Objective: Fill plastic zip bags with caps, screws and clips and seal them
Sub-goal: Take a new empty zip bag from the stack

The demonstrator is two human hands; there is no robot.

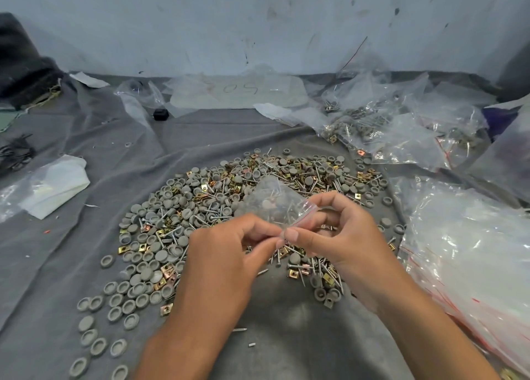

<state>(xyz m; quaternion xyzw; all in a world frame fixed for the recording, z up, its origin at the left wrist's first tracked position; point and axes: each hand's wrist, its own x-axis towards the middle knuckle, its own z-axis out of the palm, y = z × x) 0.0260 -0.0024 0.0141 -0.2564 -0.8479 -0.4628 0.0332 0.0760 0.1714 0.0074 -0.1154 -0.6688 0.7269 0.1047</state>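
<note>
Clear plastic, red along its zip edge: the small zip bag [275, 204] sits between my hands, held up above the heap of grey caps, screws and brass clips [218, 207] spread on the grey cloth [57, 265]. Inside it I can make out a few grey caps and screws. My left hand [226, 253] pinches the near corner of the zip strip with curled fingertips; my right hand [341, 230] pinches the same strip, its thumb touching my left fingers. A stack of empty zip bags [470, 250] lies at my right. Filled bags [381, 127] holding caps, screws and clips lie farther back on the right.
</note>
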